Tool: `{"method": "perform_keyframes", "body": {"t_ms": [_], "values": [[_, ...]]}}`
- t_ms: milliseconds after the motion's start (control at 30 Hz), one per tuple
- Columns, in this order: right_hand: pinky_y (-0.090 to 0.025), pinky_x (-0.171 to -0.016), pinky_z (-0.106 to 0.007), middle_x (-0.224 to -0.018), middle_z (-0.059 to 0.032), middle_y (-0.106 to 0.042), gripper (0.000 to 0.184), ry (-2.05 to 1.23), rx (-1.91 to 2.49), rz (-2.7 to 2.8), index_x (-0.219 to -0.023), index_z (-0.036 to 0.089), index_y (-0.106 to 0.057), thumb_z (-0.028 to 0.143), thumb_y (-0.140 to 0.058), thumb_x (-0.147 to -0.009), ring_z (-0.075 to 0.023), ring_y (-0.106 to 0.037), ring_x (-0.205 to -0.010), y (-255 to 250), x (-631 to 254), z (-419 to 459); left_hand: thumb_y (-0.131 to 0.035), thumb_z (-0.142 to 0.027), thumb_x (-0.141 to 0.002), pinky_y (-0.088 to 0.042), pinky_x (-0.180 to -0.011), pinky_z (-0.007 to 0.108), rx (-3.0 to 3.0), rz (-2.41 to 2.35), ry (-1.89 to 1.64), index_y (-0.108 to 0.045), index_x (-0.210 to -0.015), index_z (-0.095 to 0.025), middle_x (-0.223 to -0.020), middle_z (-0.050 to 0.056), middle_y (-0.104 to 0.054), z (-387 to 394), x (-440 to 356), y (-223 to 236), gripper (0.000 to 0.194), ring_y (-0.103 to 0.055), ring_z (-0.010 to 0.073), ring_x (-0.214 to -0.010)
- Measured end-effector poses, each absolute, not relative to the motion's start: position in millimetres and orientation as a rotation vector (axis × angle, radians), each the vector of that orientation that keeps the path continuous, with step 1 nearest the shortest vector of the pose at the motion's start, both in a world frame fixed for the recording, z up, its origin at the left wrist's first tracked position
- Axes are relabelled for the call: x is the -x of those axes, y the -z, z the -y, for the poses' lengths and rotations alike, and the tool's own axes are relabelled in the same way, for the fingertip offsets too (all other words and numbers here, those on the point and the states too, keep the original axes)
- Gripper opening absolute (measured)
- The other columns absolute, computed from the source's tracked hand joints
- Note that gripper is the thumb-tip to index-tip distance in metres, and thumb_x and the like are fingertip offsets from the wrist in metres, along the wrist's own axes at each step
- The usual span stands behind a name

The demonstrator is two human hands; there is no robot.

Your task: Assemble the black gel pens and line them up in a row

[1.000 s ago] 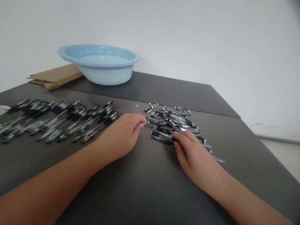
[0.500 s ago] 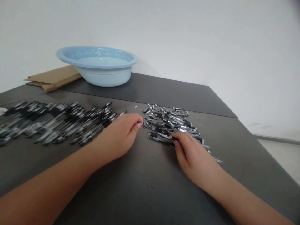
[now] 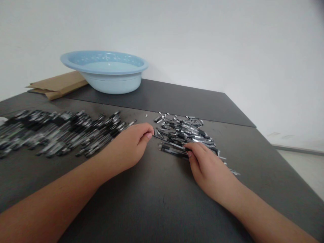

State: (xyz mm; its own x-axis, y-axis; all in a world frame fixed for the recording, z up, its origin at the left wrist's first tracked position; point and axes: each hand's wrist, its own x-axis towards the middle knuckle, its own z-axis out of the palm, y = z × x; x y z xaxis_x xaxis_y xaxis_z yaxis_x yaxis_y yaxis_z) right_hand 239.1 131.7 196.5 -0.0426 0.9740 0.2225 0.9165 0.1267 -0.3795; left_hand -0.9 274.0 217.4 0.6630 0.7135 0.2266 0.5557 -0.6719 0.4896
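Note:
My right hand (image 3: pixel 211 168) is closed, thumb and fingers pinching a slim dark pen (image 3: pixel 170 141) over a loose heap of pens (image 3: pixel 189 130). The pen points left toward my left hand (image 3: pixel 138 141), whose thumb and forefinger are pinched together at its far end. Just what those left fingertips grip is hidden by the hand. The heaped pens have clear barrels, dark grips and silvery tips. Small silver cone-shaped tips (image 3: pixel 163 116) lie scattered along the heap's back edge. Left of my left hand, many more pens (image 3: pixel 63 131) lie side by side in a slanting row.
A light blue plastic basin (image 3: pixel 113 82) stands at the back of the dark grey table (image 3: pixel 152 202). Beside it lies a folded brown cardboard piece or paper bag (image 3: pixel 58 84). A white wall rises behind, and the table's right edge drops to a pale floor.
Almost nothing differs. My left hand has shifted very slightly left, both hands keep their pinched shape, and the view has moved a touch.

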Motion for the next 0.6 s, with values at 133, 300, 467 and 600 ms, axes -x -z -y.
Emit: {"method": "perform_keyframes", "body": {"t_ms": [133, 300, 467, 600], "values": [[-0.057, -0.096, -0.049, -0.122, -0.0132, -0.070, 0.029, -0.189, 1.807, 2.000, -0.126, 0.021, -0.061, 0.015, -0.044, -0.104, -0.0293, -0.069, -0.111, -197.4, -239.3, -131.7, -0.043, -0.028, -0.102, -0.046, -0.076, 0.035, -2.498, -0.995, -0.593, -0.060, -0.093, -0.021, -0.087, 0.002, -0.068, -274.5, 1.2, -217.0, 0.021, -0.062, 0.0218, -0.081], [-0.057, -0.097, -0.049, -0.123, -0.0127, -0.070, 0.028, -0.197, 1.814, 1.981, -0.127, 0.020, -0.062, 0.017, -0.044, -0.105, -0.0292, -0.068, -0.113, -198.7, -238.9, -131.8, -0.043, -0.029, -0.103, -0.045, -0.076, 0.035, -2.488, -0.998, -0.596, -0.060, -0.093, -0.021, -0.087, 0.002, -0.067, -274.7, 1.6, -216.3, 0.021, -0.062, 0.0215, -0.081], [-0.056, -0.099, -0.050, -0.123, -0.0133, -0.069, 0.028, -0.228, 1.802, 1.980, -0.127, 0.020, -0.061, 0.018, -0.044, -0.106, -0.0288, -0.067, -0.112, -201.4, -237.6, -131.1, -0.043, -0.028, -0.103, -0.044, -0.076, 0.034, -2.480, -1.013, -0.590, -0.060, -0.094, -0.021, -0.087, 0.002, -0.067, -273.6, 1.2, -218.6, 0.020, -0.061, 0.0216, -0.081], [-0.056, -0.098, -0.048, -0.122, -0.0128, -0.070, 0.027, -0.231, 1.802, 1.978, -0.127, 0.020, -0.062, 0.018, -0.044, -0.106, -0.0283, -0.067, -0.112, -201.8, -238.3, -131.2, -0.043, -0.029, -0.103, -0.043, -0.075, 0.034, -2.481, -1.017, -0.588, -0.060, -0.093, -0.021, -0.086, 0.002, -0.067, -273.1, 1.1, -219.2, 0.021, -0.061, 0.0216, -0.080]]}}
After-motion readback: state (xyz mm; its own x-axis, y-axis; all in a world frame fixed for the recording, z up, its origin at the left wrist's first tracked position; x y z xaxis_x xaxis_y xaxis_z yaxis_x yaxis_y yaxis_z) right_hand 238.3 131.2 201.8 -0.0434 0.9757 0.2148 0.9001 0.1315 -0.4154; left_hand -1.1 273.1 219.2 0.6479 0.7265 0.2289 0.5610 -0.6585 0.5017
